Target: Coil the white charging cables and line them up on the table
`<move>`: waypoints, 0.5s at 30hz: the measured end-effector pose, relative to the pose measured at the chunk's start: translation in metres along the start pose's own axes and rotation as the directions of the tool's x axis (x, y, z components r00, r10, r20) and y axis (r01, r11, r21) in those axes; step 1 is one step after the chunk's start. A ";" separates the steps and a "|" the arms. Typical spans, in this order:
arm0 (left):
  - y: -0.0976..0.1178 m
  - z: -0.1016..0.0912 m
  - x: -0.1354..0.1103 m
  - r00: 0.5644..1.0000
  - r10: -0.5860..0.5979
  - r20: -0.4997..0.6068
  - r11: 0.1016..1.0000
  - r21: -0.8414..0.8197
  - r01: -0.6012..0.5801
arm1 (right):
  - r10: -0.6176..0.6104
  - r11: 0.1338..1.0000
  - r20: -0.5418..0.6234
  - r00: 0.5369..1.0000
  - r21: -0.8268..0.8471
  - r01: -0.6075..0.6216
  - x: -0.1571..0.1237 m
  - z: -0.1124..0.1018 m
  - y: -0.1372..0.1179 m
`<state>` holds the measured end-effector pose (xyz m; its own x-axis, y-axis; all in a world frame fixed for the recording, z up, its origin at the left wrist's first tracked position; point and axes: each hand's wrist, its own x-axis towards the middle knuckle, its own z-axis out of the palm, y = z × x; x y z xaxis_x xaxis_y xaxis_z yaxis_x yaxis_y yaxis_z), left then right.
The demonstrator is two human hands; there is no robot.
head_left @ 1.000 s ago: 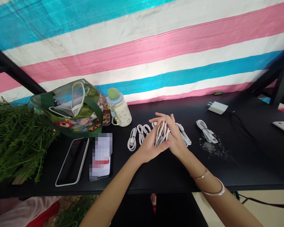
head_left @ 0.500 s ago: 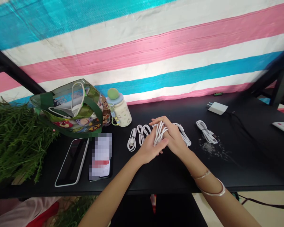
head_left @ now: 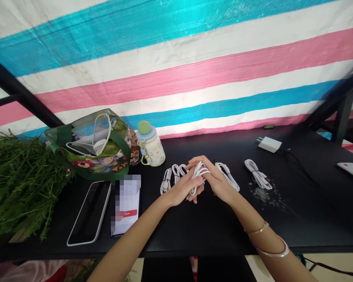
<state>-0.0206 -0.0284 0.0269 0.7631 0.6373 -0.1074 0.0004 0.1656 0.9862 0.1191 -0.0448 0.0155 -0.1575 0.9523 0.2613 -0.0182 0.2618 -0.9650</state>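
Note:
A looped white cable (head_left: 197, 172) is gathered between my two hands, just above the black table. My left hand (head_left: 184, 188) is closed around the lower part of the loops, its thumb lying across them. The fingers of my right hand (head_left: 213, 174) curl over the top of the same bundle from the right. Several coiled white cables lie about my hands: a coil (head_left: 165, 181) left of them, another coil (head_left: 228, 176) just right, and a coil with a black tie (head_left: 257, 174) farther right. My hands partly cover the coils behind them.
Left on the black table (head_left: 176, 235) are a white-edged phone (head_left: 90, 213), a second phone (head_left: 126, 207), a green bag (head_left: 117, 152), a bottle (head_left: 153, 150) and leafy plants (head_left: 17, 188). A white charger (head_left: 270, 144) and white device (head_left: 351, 170) lie right, near pale crumbs (head_left: 267, 197).
The view has tilted up slightly, so the table sits lower in the picture. My hands still hold the cable; its loops have shifted, and my right hand's fingers have moved slightly off it.

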 end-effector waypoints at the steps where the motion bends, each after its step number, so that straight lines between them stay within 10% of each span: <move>1: 0.000 -0.001 0.000 1.000 -0.007 0.010 1.000 -0.009 0.008 | -0.004 1.000 0.007 1.000 -0.004 0.004 0.000 -0.001 -0.002; 15: -0.014 0.008 -0.001 1.000 0.019 -0.005 0.954 -0.298 -0.020 | 0.158 0.978 0.182 0.971 0.111 -0.180 0.002 -0.006 -0.007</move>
<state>-0.0161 -0.0377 0.0145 0.7598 0.6441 -0.0893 -0.2069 0.3697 0.9058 0.1249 -0.0435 0.0231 -0.3354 0.9371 0.0971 -0.0988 0.0676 -0.9928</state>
